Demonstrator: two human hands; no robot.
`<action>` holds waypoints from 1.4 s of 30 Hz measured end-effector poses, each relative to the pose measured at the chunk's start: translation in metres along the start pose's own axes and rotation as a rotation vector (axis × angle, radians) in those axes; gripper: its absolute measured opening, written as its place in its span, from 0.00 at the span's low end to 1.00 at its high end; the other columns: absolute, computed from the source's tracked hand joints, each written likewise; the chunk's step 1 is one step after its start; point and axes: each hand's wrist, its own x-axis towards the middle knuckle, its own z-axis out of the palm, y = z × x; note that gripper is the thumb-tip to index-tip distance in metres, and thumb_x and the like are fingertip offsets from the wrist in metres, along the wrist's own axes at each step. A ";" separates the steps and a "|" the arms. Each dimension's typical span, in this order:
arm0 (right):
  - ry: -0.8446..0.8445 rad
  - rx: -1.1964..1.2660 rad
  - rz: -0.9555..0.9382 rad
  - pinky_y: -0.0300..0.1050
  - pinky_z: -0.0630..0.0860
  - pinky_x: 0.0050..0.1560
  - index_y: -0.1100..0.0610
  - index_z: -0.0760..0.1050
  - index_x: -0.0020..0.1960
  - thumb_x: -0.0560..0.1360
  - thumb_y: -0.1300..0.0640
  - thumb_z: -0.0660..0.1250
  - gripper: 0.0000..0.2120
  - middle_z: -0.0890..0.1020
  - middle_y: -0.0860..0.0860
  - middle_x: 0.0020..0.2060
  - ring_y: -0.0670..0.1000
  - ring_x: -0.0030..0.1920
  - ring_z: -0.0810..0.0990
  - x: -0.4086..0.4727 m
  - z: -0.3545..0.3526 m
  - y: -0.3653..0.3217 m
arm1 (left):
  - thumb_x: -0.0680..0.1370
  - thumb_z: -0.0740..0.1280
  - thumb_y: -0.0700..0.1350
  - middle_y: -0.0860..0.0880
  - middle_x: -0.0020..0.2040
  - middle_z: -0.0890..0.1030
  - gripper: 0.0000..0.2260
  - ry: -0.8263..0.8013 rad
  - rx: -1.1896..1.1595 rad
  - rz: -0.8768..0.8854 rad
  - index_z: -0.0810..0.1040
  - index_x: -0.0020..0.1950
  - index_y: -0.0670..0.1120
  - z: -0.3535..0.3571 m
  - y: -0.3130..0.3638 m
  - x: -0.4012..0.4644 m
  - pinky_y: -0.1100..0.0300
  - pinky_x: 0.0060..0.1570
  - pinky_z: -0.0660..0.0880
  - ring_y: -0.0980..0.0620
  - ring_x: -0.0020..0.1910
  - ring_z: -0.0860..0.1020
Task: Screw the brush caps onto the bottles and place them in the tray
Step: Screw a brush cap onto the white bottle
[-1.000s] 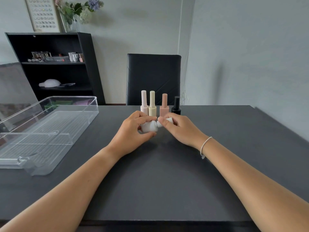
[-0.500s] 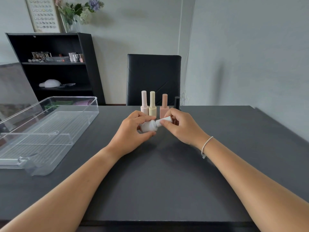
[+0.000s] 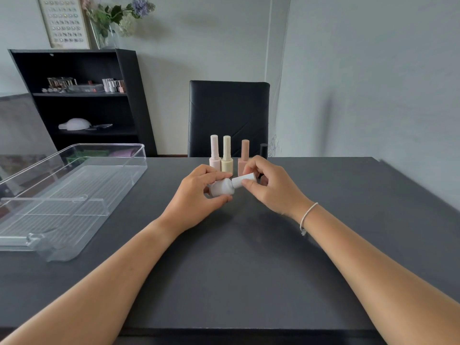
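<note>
A white bottle [image 3: 222, 187] lies tilted sideways above the table, gripped in my left hand [image 3: 196, 195]. Its white brush cap [image 3: 242, 180] sits on the bottle's neck and points right, pinched by the fingers of my right hand [image 3: 271, 186]. Behind my hands several capped bottles stand upright in a row: a pale pink one [image 3: 214, 155], a pale yellow one [image 3: 227, 156], a peach one [image 3: 244, 155] and a black one [image 3: 263, 149] mostly hidden by my right hand. A clear plastic tray [image 3: 74, 185] lies at the left of the table.
The dark table [image 3: 236, 270] stretches toward me under my forearms. A black chair [image 3: 229, 115] stands behind its far edge. At the back left stands a black shelf [image 3: 82, 100] with small items, and a vase of flowers on top.
My right hand has lifted and turned, so the cap now shows between its fingers and points up to the right. The left hand and bottle have barely moved.
</note>
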 end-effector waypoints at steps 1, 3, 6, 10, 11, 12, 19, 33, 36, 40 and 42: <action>0.010 -0.002 0.007 0.29 0.68 0.33 0.53 0.70 0.43 0.73 0.56 0.65 0.04 0.73 0.42 0.33 0.37 0.33 0.71 0.000 0.000 0.000 | 0.70 0.73 0.43 0.54 0.50 0.73 0.19 -0.002 -0.002 0.002 0.77 0.60 0.49 0.000 0.000 0.000 0.73 0.47 0.72 0.56 0.50 0.73; 0.028 -0.022 0.029 0.31 0.66 0.34 0.55 0.71 0.42 0.74 0.54 0.65 0.06 0.73 0.41 0.32 0.37 0.33 0.72 0.000 0.000 0.000 | 0.70 0.73 0.43 0.54 0.49 0.73 0.20 -0.006 -0.001 0.003 0.77 0.61 0.49 0.000 0.000 0.000 0.72 0.47 0.72 0.56 0.50 0.73; 0.027 -0.053 0.064 0.40 0.67 0.34 0.60 0.73 0.39 0.75 0.47 0.62 0.16 0.71 0.45 0.27 0.44 0.28 0.70 0.001 0.000 0.000 | 0.70 0.73 0.43 0.55 0.49 0.73 0.20 -0.014 0.002 0.002 0.77 0.61 0.49 0.000 0.000 -0.001 0.72 0.47 0.72 0.56 0.50 0.73; 0.037 -0.064 0.089 0.39 0.65 0.31 0.61 0.73 0.38 0.75 0.42 0.59 0.21 0.69 0.46 0.24 0.44 0.26 0.67 0.001 0.000 -0.002 | 0.70 0.73 0.43 0.53 0.50 0.74 0.20 -0.010 0.002 0.003 0.77 0.61 0.48 0.000 0.000 -0.001 0.71 0.48 0.72 0.56 0.50 0.73; 0.041 -0.057 0.085 0.39 0.66 0.32 0.59 0.73 0.39 0.75 0.42 0.60 0.20 0.70 0.45 0.25 0.44 0.27 0.68 0.000 0.000 -0.002 | 0.70 0.73 0.43 0.53 0.50 0.74 0.20 -0.004 -0.003 0.003 0.77 0.61 0.48 0.000 0.000 -0.001 0.71 0.47 0.72 0.56 0.50 0.73; 0.042 -0.047 0.078 0.38 0.67 0.33 0.57 0.73 0.41 0.74 0.43 0.61 0.17 0.71 0.45 0.27 0.43 0.28 0.69 0.000 -0.001 -0.003 | 0.70 0.73 0.43 0.53 0.50 0.74 0.20 0.001 -0.007 0.004 0.77 0.61 0.48 0.000 0.001 -0.001 0.72 0.47 0.72 0.56 0.50 0.73; -0.005 -0.045 0.006 0.32 0.66 0.33 0.53 0.70 0.44 0.73 0.56 0.65 0.04 0.72 0.42 0.34 0.39 0.32 0.71 -0.002 -0.001 -0.003 | 0.70 0.73 0.43 0.54 0.50 0.73 0.19 -0.005 0.004 -0.003 0.77 0.61 0.49 -0.001 0.002 -0.001 0.73 0.47 0.72 0.56 0.50 0.73; 0.008 -0.050 0.058 0.40 0.70 0.36 0.56 0.71 0.44 0.73 0.46 0.64 0.12 0.75 0.47 0.33 0.43 0.32 0.71 -0.002 -0.002 -0.004 | 0.70 0.73 0.44 0.55 0.49 0.73 0.19 -0.008 0.007 -0.003 0.78 0.60 0.49 0.000 0.001 -0.001 0.72 0.46 0.72 0.56 0.50 0.73; -0.019 -0.036 0.006 0.31 0.67 0.33 0.55 0.70 0.45 0.73 0.54 0.66 0.06 0.72 0.45 0.34 0.39 0.31 0.70 -0.002 -0.001 -0.003 | 0.70 0.73 0.44 0.53 0.50 0.74 0.19 -0.013 0.014 -0.006 0.77 0.61 0.49 0.000 0.002 0.000 0.72 0.46 0.72 0.55 0.50 0.73; 0.000 -0.060 0.016 0.31 0.66 0.33 0.54 0.70 0.42 0.74 0.54 0.65 0.05 0.72 0.43 0.32 0.41 0.30 0.70 -0.002 -0.001 -0.002 | 0.70 0.73 0.43 0.53 0.50 0.73 0.19 -0.017 0.012 -0.008 0.77 0.61 0.49 -0.001 0.002 -0.001 0.70 0.47 0.72 0.55 0.50 0.73; 0.010 -0.083 0.039 0.35 0.65 0.33 0.57 0.71 0.39 0.75 0.50 0.63 0.11 0.72 0.44 0.28 0.44 0.29 0.69 -0.002 -0.001 -0.002 | 0.70 0.73 0.43 0.53 0.50 0.73 0.19 -0.020 0.013 -0.010 0.77 0.61 0.48 -0.001 0.002 -0.002 0.70 0.47 0.72 0.55 0.50 0.73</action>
